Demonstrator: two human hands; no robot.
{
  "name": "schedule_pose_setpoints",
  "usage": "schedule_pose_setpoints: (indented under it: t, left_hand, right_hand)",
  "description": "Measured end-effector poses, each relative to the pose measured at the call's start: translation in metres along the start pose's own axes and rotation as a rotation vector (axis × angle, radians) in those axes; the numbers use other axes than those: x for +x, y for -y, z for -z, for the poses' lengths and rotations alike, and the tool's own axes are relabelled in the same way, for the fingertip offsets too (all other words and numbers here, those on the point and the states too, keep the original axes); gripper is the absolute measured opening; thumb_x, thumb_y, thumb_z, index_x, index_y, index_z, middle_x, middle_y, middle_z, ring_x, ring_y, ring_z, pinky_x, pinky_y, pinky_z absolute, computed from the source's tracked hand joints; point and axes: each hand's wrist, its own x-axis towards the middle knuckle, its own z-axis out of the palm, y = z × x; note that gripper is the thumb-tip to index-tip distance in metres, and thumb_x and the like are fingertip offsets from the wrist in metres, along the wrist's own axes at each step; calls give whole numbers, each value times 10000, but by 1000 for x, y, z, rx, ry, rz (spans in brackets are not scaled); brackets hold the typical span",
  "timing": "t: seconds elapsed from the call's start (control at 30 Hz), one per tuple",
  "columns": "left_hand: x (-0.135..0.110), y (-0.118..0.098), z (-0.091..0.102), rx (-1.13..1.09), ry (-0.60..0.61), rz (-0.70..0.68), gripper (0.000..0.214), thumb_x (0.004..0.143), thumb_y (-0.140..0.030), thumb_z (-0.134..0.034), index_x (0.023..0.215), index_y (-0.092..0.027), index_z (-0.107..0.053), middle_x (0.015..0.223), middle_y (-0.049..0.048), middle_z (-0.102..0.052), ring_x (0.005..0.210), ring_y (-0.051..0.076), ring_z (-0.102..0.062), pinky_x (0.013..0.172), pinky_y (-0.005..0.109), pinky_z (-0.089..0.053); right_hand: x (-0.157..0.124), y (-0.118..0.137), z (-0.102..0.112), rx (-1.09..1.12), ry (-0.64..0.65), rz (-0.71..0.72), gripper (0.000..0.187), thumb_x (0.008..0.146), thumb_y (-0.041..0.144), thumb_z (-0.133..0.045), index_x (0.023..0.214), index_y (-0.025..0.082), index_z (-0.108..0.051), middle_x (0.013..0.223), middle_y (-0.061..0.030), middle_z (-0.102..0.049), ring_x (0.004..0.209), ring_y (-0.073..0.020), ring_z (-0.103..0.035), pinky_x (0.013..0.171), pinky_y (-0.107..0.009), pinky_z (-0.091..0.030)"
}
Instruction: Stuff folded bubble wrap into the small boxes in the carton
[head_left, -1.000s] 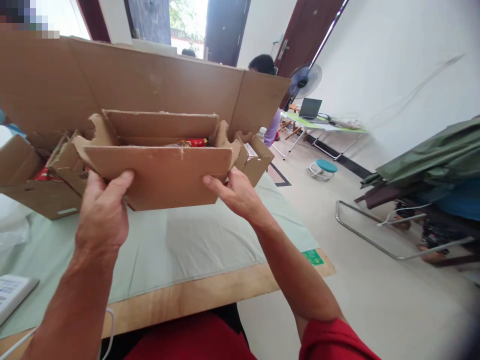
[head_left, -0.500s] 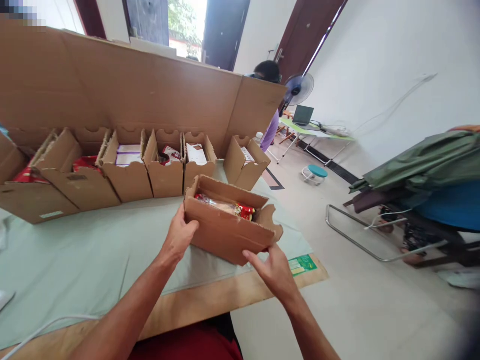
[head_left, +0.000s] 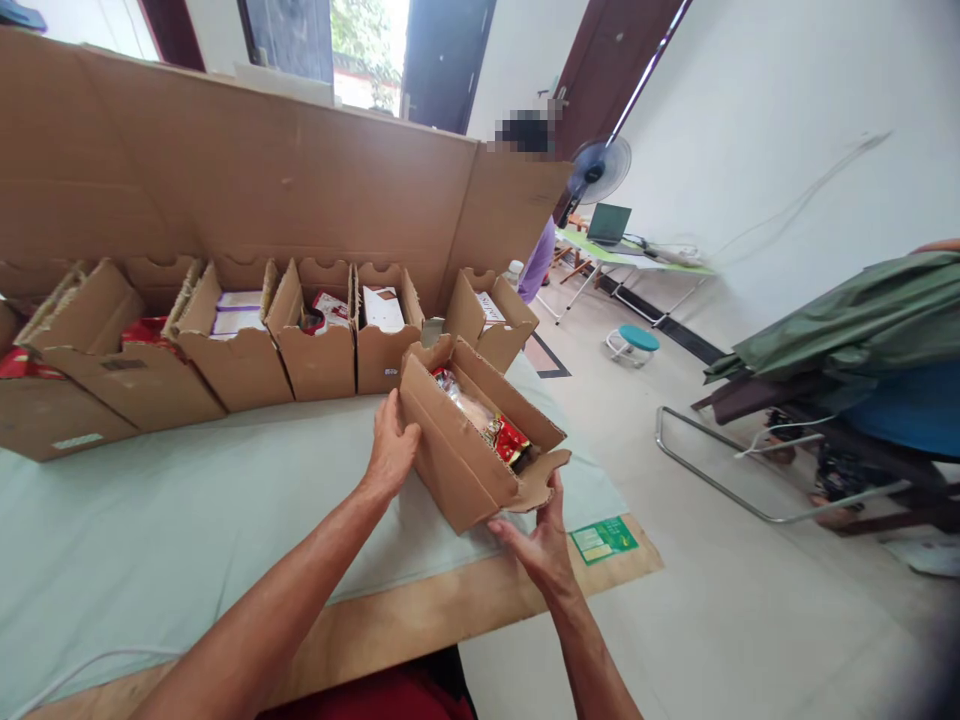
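Between my hands is an open-topped cardboard box [head_left: 457, 450], set at an angle near the table's right end. Inside it lies a food packet [head_left: 510, 440] in clear and red wrapping. My left hand [head_left: 391, 445] presses against the box's left side, fingers toward the far corner and thumb on the long wall. At the near right end, my right hand [head_left: 538, 545] grips the lower corner, its thumb at the bottom edge and fingers behind the notched end wall. Whether the box's base touches the cloth is hard to see.
Several similar cardboard boxes [head_left: 315, 355] holding packets stand in a row behind, with one more box [head_left: 491, 320] apart at the right. A tall cardboard panel [head_left: 300, 190] rises behind them. A green card [head_left: 604, 540] lies at the table's front right corner. A person in purple [head_left: 538, 262] is beyond the panel.
The held box has turned clockwise, its near right end swinging toward me, and shifted slightly right. My left hand has moved right and up along with it; my right hand stays at the near end.
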Motion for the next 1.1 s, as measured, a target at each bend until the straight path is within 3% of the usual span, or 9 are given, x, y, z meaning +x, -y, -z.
schedule_pose_setpoints:
  t: [0.13, 0.33, 0.53, 0.67, 0.83, 1.1]
  left_hand:
    - [-11, 3, -16, -5, 114, 3, 772, 791, -212, -583, 1544, -195, -415, 1655, 122, -369, 1559, 290, -298, 1294, 452, -216]
    - [-17, -9, -29, -34, 220, -41, 805, 773, -146, -560, 1563, -151, -404, 1631, 125, -427, 1539, 274, -344, 1297, 437, -228]
    - [-13, -11, -28, -59, 243, -49, 810, 734, -129, -574, 1534, -193, -465, 1656, 88, -397, 1553, 279, -321, 1280, 434, -285]
    - [-16, -10, -33, -63, 251, -59, 813, 714, -115, -579, 1518, -201, -496, 1647, 79, -414, 1553, 282, -323, 1285, 428, -281]
    - [-17, -8, -38, -56, 230, -69, 818, 716, -105, -556, 1527, -182, -483, 1657, 88, -396, 1551, 274, -329, 1296, 417, -253]
    - [8, -11, -36, -83, 194, -97, 817, 719, -99, -552, 1527, -187, -476, 1631, 76, -441, 1535, 272, -360, 1298, 417, -243]
  right_hand:
    - [4, 0, -11, 19, -15, 9, 1034, 714, 524, -856, 1545, 297, -285, 1479, -148, -517, 1298, -337, -580, 981, -504, -557]
    - [47, 0, -23, 27, 36, 68, 932, 719, 526, -847, 1475, 312, -345, 1448, -133, -493, 1218, -302, -600, 830, -430, -621]
    - [67, -4, -26, -5, 50, 89, 901, 726, 514, -845, 1452, 291, -361, 1301, -108, -575, 1092, -263, -640, 792, -395, -630]
    - [62, -10, -26, -21, -20, 88, 873, 727, 501, -845, 1443, 285, -395, 1369, -124, -546, 1079, -261, -643, 790, -391, -625]
    - [67, -12, -29, -30, -18, 89, 899, 727, 484, -846, 1464, 268, -378, 1360, -132, -552, 1049, -257, -650, 793, -394, -614]
    - [100, -8, -52, -72, -34, 120, 1008, 716, 518, -818, 1527, 209, -306, 1375, -171, -557, 1053, -271, -636, 786, -396, -602]
